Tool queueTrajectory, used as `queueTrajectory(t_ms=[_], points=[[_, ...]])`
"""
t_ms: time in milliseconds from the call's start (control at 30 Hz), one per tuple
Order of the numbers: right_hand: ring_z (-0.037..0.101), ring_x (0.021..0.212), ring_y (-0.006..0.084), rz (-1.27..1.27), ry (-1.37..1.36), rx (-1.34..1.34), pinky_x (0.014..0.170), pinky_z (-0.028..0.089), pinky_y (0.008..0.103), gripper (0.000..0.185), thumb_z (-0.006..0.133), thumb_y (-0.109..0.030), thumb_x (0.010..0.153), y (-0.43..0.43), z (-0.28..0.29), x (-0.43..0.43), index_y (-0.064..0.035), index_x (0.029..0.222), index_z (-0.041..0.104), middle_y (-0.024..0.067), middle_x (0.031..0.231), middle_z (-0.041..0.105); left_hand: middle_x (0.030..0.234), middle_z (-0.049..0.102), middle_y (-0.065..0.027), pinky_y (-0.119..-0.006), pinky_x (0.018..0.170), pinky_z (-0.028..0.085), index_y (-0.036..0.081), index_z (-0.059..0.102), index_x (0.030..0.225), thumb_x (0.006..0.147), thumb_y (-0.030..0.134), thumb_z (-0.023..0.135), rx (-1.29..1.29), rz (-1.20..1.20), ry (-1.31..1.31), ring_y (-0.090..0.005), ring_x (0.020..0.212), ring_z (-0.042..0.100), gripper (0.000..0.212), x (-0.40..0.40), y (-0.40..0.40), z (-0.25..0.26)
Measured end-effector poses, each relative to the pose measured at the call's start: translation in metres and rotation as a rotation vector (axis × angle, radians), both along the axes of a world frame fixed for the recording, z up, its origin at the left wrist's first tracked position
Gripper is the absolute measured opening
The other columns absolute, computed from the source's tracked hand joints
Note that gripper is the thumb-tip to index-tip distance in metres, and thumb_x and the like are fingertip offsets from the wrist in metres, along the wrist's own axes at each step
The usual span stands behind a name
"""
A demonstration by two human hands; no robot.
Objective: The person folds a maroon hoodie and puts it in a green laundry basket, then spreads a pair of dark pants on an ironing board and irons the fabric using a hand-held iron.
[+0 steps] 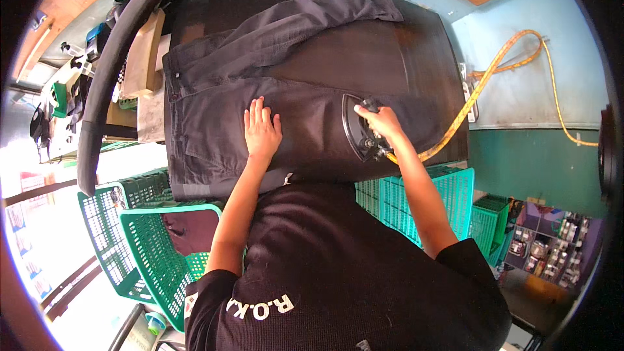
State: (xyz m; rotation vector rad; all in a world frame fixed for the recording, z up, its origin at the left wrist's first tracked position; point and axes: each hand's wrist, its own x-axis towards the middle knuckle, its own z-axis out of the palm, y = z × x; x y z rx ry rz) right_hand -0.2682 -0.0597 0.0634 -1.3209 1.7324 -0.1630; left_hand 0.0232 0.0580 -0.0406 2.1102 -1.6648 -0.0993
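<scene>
Dark grey trousers [302, 112] lie spread on a dark padded ironing table [356, 58], waistband to the left. One leg is laid out towards me, and the other angles away to the far side. My left hand [262, 129] rests flat, palm down, on the upper part of the near leg. In my right hand [382, 121] is the handle of a black clothes iron [360, 129]. The iron sits on the near leg, to the right of my left hand, and covers a strip of the cloth. A yellow-sheathed cord [460, 119] runs from its rear.
The cord loops up to the light blue wall [516, 83] at right. A long padded sleeve arm [114, 83] and wooden blocks [144, 53] stand at left. Green plastic baskets [170, 210] sit below at left, one holding maroon cloth [192, 231]. Turquoise baskets [460, 204] stand at right.
</scene>
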Motion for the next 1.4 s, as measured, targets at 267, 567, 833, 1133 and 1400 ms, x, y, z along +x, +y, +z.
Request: queueTrajectory(t_ms=[267,567,833,1133,1400], points=[[0.068,0.094,0.0388,0.475,0.245,-0.065,0.082,0.053,0.0453,0.076,0.069,-0.071,0.068,0.039,0.013,0.074,-0.0002,0.094,0.073,0.026,0.093,0.07,0.143,0.048,-0.0172,-0.051,0.112,0.03,0.004,0.056,0.101,0.094,0.021,0.051,-0.16,0.19,-0.029,-0.0331,0.137,0.039,0.018,0.024,0.0,-0.001],[0.07,0.081,0.0361,0.57,0.268,-0.073,0.074,0.054,0.0423,0.085,0.068,-0.074,0.067,0.053,0.013,0.057,0.0072,0.09,0.071,0.0259,0.083,0.069,0.139,0.05,-0.0196,-0.051,0.108,0.033,0.002,0.057,0.101,0.087,0.024,0.066,-0.256,0.209,0.028,-0.0395,0.132,0.043,0.028,0.036,0.004,-0.005],[0.055,0.049,0.0147,-0.175,0.081,-0.095,0.044,0.042,0.0297,0.056,0.08,-0.058,0.07,0.021,-0.021,-0.102,-0.0053,0.071,0.063,0.0044,0.062,0.059,0.144,0.046,-0.0182,-0.05,0.111,0.032,0.003,0.055,0.105,0.094,0.031,0.056,-0.162,0.232,-0.101,-0.0364,0.136,0.04,0.03,0.035,0.004,-0.011],[0.047,0.04,0.0134,-0.644,-0.101,-0.162,0.038,0.035,0.0294,0.056,0.082,-0.055,0.07,-0.028,0.011,-0.287,-0.0088,0.06,0.052,0.0011,0.053,0.051,0.147,0.044,-0.0172,-0.048,0.114,0.028,0.005,0.054,0.109,0.098,0.035,0.051,-0.094,0.34,-0.151,-0.0339,0.139,0.037,0.032,0.034,0.011,-0.022],[0.042,0.042,0.0109,-0.692,-0.11,-0.108,0.04,0.034,0.0274,0.06,0.077,-0.067,0.068,-0.085,-0.012,-0.379,-0.0126,0.068,0.051,-0.003,0.056,0.047,0.144,0.041,-0.0273,-0.051,0.108,0.036,-0.004,0.05,0.124,0.093,0.044,0.06,-0.207,1.047,-0.355,-0.0422,0.132,0.042,0.058,-0.019,0.084,-0.038]])
